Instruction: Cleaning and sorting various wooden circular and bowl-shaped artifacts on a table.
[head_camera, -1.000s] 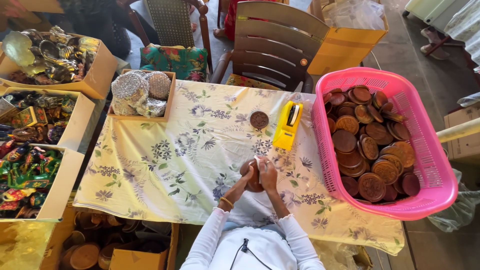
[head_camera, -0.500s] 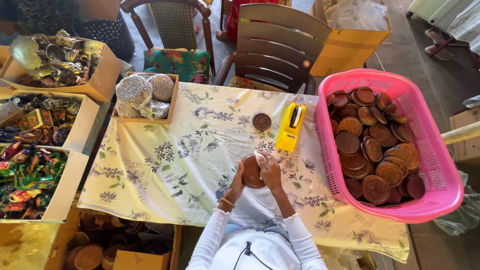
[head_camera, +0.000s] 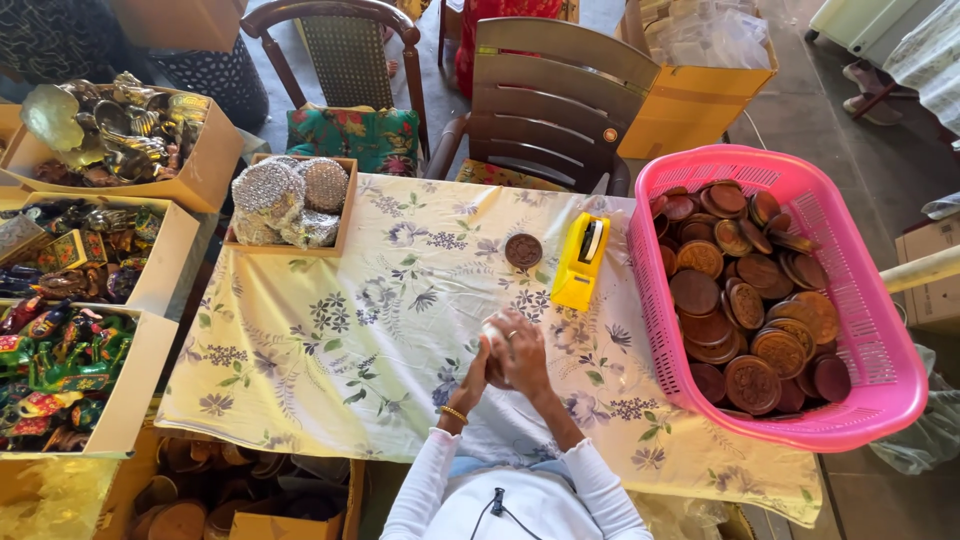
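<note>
My left hand (head_camera: 477, 378), with a gold bangle at the wrist, and my right hand (head_camera: 522, 352), with a ring, are pressed together over the flowered tablecloth (head_camera: 330, 330). Between them they hold a round brown wooden piece (head_camera: 493, 372), which the fingers almost wholly hide. A single small brown disc (head_camera: 523, 250) lies on the cloth beyond my hands, next to a yellow tape dispenser (head_camera: 580, 262). To my right a pink plastic basket (head_camera: 885, 340) holds several brown round wooden pieces (head_camera: 745, 300).
A wooden tray with silvery glitter balls (head_camera: 290, 200) sits at the table's far left corner. Cardboard boxes of metal ware (head_camera: 110, 130) and colourful figurines (head_camera: 60, 350) line the left side. Two chairs (head_camera: 560, 100) stand behind the table, beside a yellow box (head_camera: 700, 100).
My hands have closed further over the brown round piece, which showed between them earlier and is now nearly covered. They stay in about the same spot on the cloth.
</note>
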